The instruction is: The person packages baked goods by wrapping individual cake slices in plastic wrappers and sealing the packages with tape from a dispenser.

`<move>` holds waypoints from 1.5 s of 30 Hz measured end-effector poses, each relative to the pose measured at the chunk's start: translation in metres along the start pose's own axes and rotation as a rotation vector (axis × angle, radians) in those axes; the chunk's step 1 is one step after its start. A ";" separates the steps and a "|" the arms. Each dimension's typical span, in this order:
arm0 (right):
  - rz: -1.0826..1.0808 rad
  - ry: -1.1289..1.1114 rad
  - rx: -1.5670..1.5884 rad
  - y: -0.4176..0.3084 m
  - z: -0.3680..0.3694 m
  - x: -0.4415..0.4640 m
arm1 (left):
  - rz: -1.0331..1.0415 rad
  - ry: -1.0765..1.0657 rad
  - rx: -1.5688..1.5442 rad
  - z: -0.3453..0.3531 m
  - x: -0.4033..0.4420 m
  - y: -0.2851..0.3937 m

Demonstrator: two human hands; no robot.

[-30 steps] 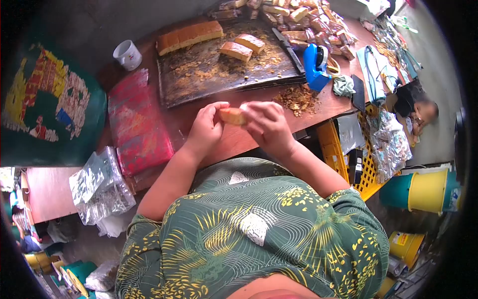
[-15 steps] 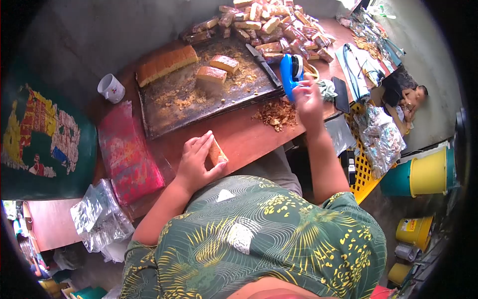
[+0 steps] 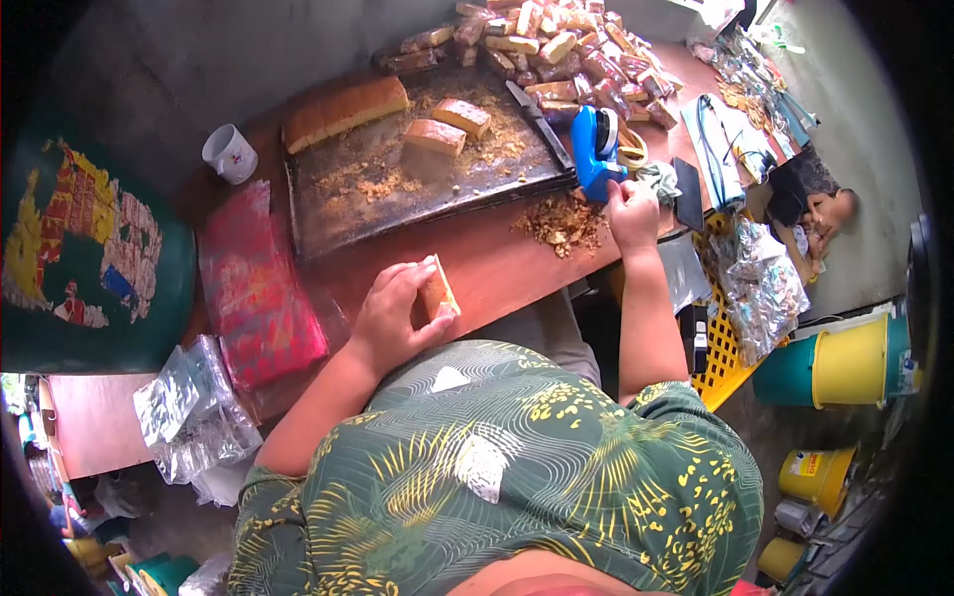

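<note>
Your blue tape dispenser (image 3: 594, 154) looks like smooth, glossy plastic. The tray (image 3: 328, 223) beside it is dark metal, rough with crumbs, on your reddish-brown surface (image 3: 507, 268) with its low sheen. You have shiny, crinkled plastic bags (image 3: 194, 407), a smooth white mug (image 3: 230, 154) and a printed cloth shirt (image 3: 556, 447).

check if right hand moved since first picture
Yes: the right hand has moved rightward, from in front of the tray to the near end of the blue tape dispenser.

No words can be read: the label (image 3: 806, 464) on a yellow bucket (image 3: 823, 487) and the print (image 3: 237, 158) on the white mug (image 3: 221, 148) are too small.
</note>
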State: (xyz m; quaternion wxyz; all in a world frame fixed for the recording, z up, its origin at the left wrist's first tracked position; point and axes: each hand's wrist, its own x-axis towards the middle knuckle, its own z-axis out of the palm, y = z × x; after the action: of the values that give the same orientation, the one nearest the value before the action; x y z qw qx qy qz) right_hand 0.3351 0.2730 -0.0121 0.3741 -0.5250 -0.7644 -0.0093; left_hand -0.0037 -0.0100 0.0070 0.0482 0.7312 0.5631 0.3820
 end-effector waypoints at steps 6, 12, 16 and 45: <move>0.039 -0.171 0.158 -0.027 -0.007 -0.026 | -0.036 0.025 -0.042 0.002 -0.003 -0.002; -0.323 -0.771 0.862 -0.190 -0.026 -0.099 | -0.032 0.050 -0.099 0.003 -0.006 -0.008; -0.266 -0.825 0.966 -0.201 0.012 -0.100 | -0.004 0.053 -0.101 0.008 -0.011 -0.014; -0.470 -0.166 0.567 -0.218 0.011 0.094 | -0.400 0.202 0.535 -0.148 -0.082 -0.160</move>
State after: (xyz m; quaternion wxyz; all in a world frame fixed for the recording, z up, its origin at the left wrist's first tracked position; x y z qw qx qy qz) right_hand 0.1360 0.2544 0.1168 0.4290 -0.2100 -0.8639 0.1599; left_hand -0.2266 -0.0759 -0.0104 -0.1271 0.5518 0.7773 0.2742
